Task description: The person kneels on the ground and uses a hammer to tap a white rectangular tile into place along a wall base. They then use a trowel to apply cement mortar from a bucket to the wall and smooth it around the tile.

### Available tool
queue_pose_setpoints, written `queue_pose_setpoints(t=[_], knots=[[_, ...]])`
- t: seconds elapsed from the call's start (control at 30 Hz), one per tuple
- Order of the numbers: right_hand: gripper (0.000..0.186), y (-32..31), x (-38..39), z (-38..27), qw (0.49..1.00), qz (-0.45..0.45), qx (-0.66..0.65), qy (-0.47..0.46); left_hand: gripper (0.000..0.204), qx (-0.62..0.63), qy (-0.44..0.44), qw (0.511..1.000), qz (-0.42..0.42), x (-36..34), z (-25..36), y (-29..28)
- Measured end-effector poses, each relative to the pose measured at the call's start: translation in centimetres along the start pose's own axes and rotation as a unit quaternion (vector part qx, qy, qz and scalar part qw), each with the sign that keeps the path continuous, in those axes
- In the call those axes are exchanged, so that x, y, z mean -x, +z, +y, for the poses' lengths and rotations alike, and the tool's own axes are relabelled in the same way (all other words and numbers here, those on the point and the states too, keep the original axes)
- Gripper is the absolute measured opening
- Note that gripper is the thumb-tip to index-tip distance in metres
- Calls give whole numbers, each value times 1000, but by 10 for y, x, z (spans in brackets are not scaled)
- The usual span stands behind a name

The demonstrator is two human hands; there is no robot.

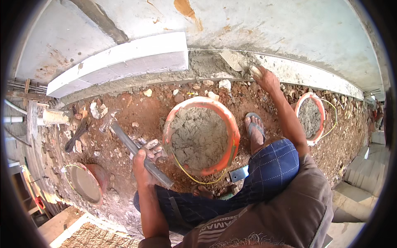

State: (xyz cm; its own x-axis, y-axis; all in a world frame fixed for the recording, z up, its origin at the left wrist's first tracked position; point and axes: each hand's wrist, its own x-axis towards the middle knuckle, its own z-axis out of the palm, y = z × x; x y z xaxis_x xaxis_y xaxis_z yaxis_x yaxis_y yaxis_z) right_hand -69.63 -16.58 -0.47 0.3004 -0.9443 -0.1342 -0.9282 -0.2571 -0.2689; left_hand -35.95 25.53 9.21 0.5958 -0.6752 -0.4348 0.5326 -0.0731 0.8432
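Note:
My right hand point(266, 79) grips the handle of a pointed trowel point(233, 60), its blade lying on wet grey mortar point(202, 68) spread along the low wall. Left of that mortar stands a row of white blocks point(136, 62), and a thin string runs rightward from the end block's top edge. My left hand point(145, 162) is closed around the grey handle of a hammer point(134, 149), whose head points to the far left over the rubble. Between my arms an orange bucket point(232, 124) holds thick mortar.
Another orange bucket of mortar point(320, 108) is at the right, and a bucket of smoother grey mix point(101, 182) at the lower left. A notched metal spreader point(239, 174) lies by my knee. Loose stones cover the soil. A dark brush-like thing point(76, 135) lies at left.

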Motion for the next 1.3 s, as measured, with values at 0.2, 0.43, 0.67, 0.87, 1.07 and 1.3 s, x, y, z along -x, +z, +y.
queue_pose_setpoints(t=[0.2,0.43,0.67,0.87,1.07,1.3], knots=[[42,8,-6,21,994,58,88,-2,36,6,-10,1000,-11,-11,-4,4],[39,29,-52,-53,970,78,199,-115,37,13,-11,1000,-26,-17,-6,5],[46,8,-66,-43,961,-46,127,-243,38,4,-15,999,-33,-13,-4,1],[58,26,6,3,989,-53,-130,46,38,3,-13,1000,-10,-13,1,8],[62,103,-28,-25,962,-44,-247,108,41,7,-17,1000,-9,-22,-3,10],[43,47,-28,-98,982,-151,-59,-93,40,5,-15,1000,-20,-31,-6,10]])
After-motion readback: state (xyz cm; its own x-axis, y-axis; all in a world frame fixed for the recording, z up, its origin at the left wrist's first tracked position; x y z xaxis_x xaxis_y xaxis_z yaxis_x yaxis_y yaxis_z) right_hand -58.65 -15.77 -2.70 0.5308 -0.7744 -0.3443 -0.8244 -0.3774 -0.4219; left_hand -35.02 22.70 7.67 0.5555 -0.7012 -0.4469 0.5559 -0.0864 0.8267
